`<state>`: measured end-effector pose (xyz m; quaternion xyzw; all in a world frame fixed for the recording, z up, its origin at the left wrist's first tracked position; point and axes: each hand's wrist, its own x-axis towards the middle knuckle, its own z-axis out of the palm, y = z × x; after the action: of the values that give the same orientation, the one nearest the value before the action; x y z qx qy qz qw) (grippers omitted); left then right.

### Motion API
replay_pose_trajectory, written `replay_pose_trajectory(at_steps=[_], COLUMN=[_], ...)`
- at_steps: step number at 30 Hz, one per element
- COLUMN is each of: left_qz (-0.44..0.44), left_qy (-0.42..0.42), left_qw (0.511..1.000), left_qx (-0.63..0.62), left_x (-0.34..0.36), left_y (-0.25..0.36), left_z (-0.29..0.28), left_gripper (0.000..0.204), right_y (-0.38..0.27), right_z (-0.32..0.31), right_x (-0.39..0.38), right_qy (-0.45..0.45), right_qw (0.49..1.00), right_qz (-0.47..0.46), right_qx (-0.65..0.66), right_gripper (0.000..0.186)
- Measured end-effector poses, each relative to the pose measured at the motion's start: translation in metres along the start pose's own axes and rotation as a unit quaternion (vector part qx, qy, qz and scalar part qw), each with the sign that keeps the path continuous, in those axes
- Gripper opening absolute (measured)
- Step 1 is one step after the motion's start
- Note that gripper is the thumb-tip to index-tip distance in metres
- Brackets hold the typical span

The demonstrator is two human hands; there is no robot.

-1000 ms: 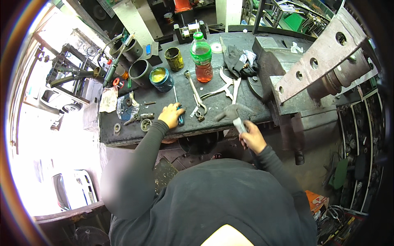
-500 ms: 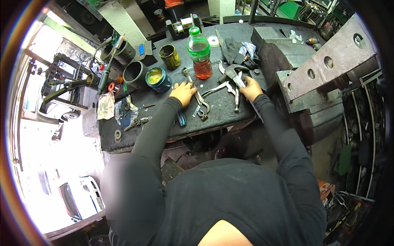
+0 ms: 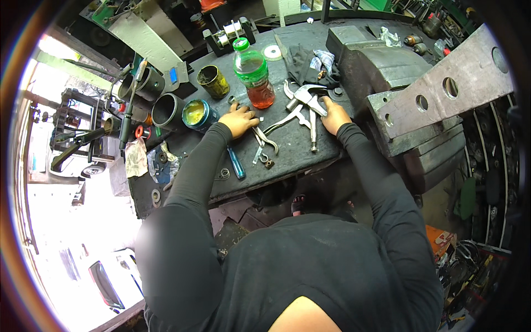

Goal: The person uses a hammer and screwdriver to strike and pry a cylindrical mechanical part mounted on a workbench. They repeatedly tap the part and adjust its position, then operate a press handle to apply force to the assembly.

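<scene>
My left hand (image 3: 239,120) lies over a wrench (image 3: 232,100), its fingers curled round the shank; the wrench's ring end shows beyond the fingertips. Below that hand are the curved jaws of pliers (image 3: 267,139) and a blue-handled screwdriver (image 3: 237,163). To the right, my right hand (image 3: 335,116) is closed on a claw hammer (image 3: 305,96), whose handle the fingers partly hide. Locking pliers (image 3: 313,134) with long silver handles lie under the hammer head. Between the hands, farther back, stands a green-capped bottle (image 3: 260,95) of red liquid.
An open blue tin (image 3: 207,117), a yellow-stained can (image 3: 213,83) and dark metal cylinders (image 3: 167,112) stand at the left. Dark cloth (image 3: 301,65) lies behind the hammer. A large vise (image 3: 381,66) with a holed metal plate (image 3: 434,95) blocks the right side.
My left hand has moved farther over the wrench, uncovering more of the screwdriver. My right hand stays at the hammer, which has turned slightly. The whole view has shifted a little.
</scene>
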<state>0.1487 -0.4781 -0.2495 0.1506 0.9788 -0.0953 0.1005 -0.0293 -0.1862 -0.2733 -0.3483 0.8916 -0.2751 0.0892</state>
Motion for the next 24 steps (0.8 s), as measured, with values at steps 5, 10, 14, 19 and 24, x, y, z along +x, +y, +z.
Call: replay_pose_trajectory(at_steps=[5, 10, 14, 19, 24], left_qz=[0.036, 0.01, -0.109, -0.072, 0.015], left_qy=[0.108, 0.352, 0.371, 0.403, 0.395], left_qw=[0.993, 0.919, 0.818, 0.625, 0.563], left_qx=[-0.036, -0.179, -0.426, -0.665, -0.726], left_x=[-0.002, -0.023, -0.044, -0.046, -0.046], left_y=[-0.006, 0.038, 0.116, 0.197, 0.247], left_z=[-0.013, -0.039, -0.064, -0.076, -0.108], left_gripper=[0.029, 0.028, 0.021, 0.023, 0.019], right_y=[0.002, -0.019, -0.067, -0.112, -0.139], right_z=[0.0, -0.012, -0.047, -0.095, -0.158], right_x=[0.001, -0.035, -0.085, -0.132, -0.167], right_qy=[0.02, 0.162, 0.039, -0.06, 0.053], right_qw=[1.0, 0.982, 0.951, 0.896, 0.843], right_qz=[-0.003, -0.093, -0.097, -0.175, -0.319], right_qx=[-0.018, 0.031, 0.29, 0.404, 0.43], right_gripper=[0.045, 0.041, 0.028, 0.034, 0.043])
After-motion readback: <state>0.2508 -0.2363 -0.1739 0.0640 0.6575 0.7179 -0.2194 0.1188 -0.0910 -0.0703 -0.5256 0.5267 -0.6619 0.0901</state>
